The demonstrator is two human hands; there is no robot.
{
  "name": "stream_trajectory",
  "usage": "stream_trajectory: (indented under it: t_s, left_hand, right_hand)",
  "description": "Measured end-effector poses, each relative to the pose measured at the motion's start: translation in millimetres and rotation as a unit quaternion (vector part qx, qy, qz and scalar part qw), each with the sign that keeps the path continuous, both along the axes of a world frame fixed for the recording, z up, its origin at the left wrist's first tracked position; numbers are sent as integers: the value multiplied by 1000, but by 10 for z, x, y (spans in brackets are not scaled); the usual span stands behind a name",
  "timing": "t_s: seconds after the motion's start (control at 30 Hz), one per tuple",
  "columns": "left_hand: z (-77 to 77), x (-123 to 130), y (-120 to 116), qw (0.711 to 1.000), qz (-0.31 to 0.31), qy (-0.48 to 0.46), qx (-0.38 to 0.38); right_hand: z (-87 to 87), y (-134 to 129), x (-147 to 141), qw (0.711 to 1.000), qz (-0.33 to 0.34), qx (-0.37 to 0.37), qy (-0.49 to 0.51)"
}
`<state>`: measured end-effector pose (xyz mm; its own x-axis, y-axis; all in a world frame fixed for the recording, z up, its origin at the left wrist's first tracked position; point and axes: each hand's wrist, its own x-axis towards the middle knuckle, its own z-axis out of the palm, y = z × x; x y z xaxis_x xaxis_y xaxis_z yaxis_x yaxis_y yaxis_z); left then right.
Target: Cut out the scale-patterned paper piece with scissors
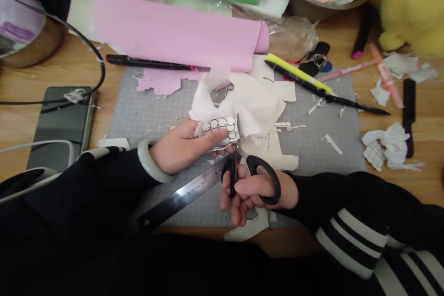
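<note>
the left hand [189, 147] has its fingers closed on the patterned piece [219, 130], white with a black scale-like drawing, pinching it thumb on top, above the middle of the gray cutting mat [135, 115]. just to its right, the right hand [258, 189] holds the scissors [265, 175], thumb and fingers through the black handles, which are spread apart, the fingers partly curled. a metal ruler [183, 194] lies slantwise at the near left of the mat. white scraps lie just beyond the left hand, and past them the pink sheet [173, 32] stretches across the far side of the counter [104, 74].
</note>
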<state>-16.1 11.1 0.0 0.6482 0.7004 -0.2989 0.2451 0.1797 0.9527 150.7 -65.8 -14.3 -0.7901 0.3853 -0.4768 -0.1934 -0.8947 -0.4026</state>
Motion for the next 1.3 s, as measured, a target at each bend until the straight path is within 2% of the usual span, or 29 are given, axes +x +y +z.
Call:
stream_trajectory:
  t_s: [0.57, 0.93, 1.3]
  left_hand:
    - [16, 50, -13, 995, 39, -22, -90]
    - [-5, 35, -6, 998, 18, -20, -52]
    - [13, 57, -8, 996, 31, -25, -78]
  right_hand:
    - [-31, -14, 32, 1000, -4, -4, 3]
    - [-74, -23, 43, 1000, -4, -10, 7]
    - [-48, -26, 37, 1000, -9, -9, 1]
